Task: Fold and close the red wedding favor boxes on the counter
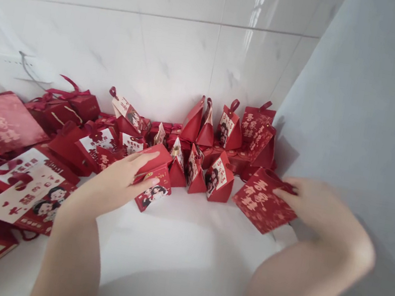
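My left hand (121, 176) grips a small red gift box (153, 177) printed with a cartoon couple, thumb on top and fingers underneath, low over the white surface. My right hand (315, 203) pinches the edge of a flat red paper bag (263, 202) with gold characters, held tilted at the right near the grey wall. Between the two hands stand several folded triangular red boxes (219, 179) in a row.
More red boxes (229, 128) are stacked in the corner against the white tiled wall. Larger red gift bags (1, 120) and flat printed bags (29, 188) pile up on the left. A grey wall (376, 122) closes the right side. The white surface (178, 261) lies below my arms.
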The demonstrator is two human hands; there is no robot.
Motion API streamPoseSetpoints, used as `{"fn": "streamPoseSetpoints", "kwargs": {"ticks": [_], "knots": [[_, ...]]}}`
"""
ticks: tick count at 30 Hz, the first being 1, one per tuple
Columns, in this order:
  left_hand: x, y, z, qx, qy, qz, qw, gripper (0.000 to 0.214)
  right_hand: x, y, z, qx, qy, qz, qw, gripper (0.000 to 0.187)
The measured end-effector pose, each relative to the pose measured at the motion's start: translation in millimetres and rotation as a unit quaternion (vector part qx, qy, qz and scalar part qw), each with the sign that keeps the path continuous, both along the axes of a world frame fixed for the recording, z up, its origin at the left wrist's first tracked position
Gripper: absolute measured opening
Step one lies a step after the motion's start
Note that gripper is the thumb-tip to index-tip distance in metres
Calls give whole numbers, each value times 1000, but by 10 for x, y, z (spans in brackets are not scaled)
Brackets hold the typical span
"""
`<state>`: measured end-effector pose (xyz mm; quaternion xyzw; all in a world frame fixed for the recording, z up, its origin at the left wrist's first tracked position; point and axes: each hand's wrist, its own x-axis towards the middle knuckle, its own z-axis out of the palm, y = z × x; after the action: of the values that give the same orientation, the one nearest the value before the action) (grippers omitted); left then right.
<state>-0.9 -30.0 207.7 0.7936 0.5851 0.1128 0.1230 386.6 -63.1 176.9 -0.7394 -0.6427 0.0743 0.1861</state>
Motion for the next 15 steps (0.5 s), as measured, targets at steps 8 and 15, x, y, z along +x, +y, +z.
{"fn": "streamPoseSetpoints", "kwargs": {"ticks": [8,15], "knots": [[307,-85,42,-93,-221,-170,956,53,-682,-439,393,81,123,226,963,33],[386,-88,-8,-142,-397,-112,900,33,-1288,4,340,96,233,282,926,35]]}}
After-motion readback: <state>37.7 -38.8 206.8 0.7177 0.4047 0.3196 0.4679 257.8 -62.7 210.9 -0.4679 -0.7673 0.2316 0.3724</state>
